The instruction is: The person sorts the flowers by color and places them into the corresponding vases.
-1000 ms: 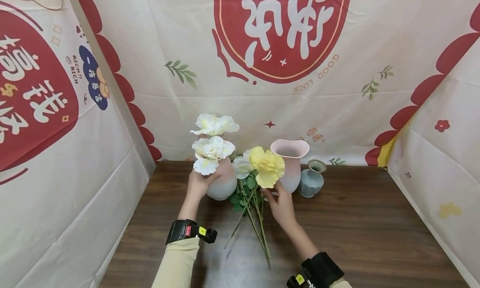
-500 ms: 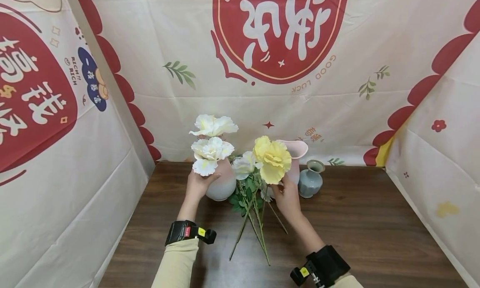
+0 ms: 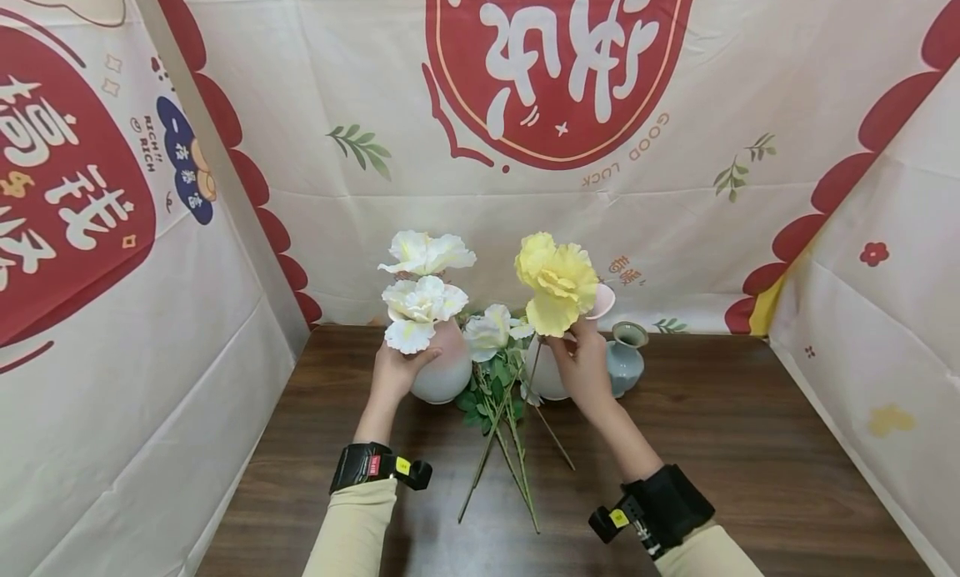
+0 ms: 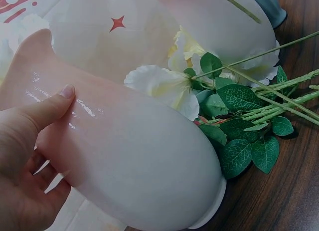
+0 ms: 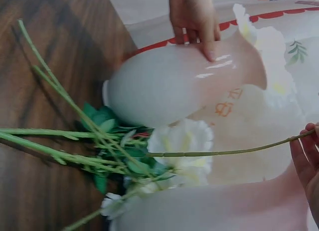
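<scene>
"GOOD LUCK", upside down, on the back cloth point(image 3: 645, 148); "RICH!! RICH" on the left cloth point(image 3: 146, 148).

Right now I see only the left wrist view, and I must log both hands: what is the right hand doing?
Observer: The right hand pinches the stem of a yellow flower and holds it up.
Operator: Where is its bloom?
Observer: In front of the rim of the middle vase.
Operator: Is anything in the vase the left hand holds?
Observer: Yes, two white flowers stand in the left vase, above the left hand.
</scene>
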Available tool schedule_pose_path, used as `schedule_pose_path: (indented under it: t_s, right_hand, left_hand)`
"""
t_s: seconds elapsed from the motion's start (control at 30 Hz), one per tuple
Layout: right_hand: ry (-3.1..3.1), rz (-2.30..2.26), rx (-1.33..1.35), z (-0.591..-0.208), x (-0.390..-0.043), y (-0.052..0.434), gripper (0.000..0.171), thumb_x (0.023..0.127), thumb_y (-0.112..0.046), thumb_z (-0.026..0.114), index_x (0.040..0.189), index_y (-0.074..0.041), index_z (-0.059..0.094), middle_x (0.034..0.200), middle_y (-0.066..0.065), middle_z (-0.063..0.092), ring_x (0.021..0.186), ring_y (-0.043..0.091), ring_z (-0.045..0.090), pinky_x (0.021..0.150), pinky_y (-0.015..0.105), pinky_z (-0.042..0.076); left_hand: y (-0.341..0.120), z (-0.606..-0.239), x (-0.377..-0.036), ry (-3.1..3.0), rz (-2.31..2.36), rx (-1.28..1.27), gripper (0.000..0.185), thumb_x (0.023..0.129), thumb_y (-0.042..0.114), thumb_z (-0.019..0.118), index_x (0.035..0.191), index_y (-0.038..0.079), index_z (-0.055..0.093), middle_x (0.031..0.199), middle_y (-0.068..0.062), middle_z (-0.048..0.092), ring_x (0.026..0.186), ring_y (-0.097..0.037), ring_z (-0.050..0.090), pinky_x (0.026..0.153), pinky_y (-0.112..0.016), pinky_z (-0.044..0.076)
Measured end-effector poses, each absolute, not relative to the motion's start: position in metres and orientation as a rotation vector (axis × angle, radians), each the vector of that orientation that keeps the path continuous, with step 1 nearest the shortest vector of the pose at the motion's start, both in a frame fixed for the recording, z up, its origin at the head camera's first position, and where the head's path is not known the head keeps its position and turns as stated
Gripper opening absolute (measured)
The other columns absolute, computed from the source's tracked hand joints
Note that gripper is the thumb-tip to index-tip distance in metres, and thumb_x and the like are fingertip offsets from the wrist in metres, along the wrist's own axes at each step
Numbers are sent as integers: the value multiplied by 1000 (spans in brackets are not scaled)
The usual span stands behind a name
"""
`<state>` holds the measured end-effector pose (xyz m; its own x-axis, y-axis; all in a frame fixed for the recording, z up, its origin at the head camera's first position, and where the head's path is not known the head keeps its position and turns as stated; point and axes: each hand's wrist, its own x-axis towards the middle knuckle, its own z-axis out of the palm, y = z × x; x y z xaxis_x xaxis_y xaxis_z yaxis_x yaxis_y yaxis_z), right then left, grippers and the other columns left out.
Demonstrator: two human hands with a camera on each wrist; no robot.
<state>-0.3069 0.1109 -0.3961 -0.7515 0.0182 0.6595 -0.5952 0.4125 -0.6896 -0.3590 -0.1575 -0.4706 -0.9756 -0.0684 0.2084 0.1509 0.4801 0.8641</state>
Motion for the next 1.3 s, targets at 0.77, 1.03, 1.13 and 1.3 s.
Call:
schedule_pose_path:
  t_s: [0.77,1.03,1.13,1.3]
  right_hand:
    - [-1860,1365,549,-344,-339,142,26,90,2,57,115,8,52,99,18,62,88,24,67,76,24,56]
    - [-1604,1518,562,-311,-332,147,22,87,11,56,109,7,56,88,18,63,83,17,66,74,26,57]
    - [-1537,1542,544,-297,-326,148,23,87,11,56,109,6,57,87,14,63,82,19,65,74,27,57]
    - [-1469,1550,517,-289,-327,153,26,87,10,57,111,3,57,87,16,64,82,25,64,76,28,56]
  left_hand:
    - [-157,-471,-358,-2464,-1524,-113,76,77,29,78,139,7,41,133,-17,51,119,-31,51,98,-47,43]
    - [-158,-473,-358,-2455,-1548,-115,78,77,30,78,140,7,39,136,-16,50,123,-30,49,102,-47,41]
    - [-158,-472,-358,-2456,-1552,-109,78,77,31,78,141,8,39,136,-16,49,124,-30,48,102,-46,41]
    - [-157,-472,-358,-2462,-1550,-98,79,77,32,78,141,8,38,137,-16,49,125,-30,47,103,-46,40]
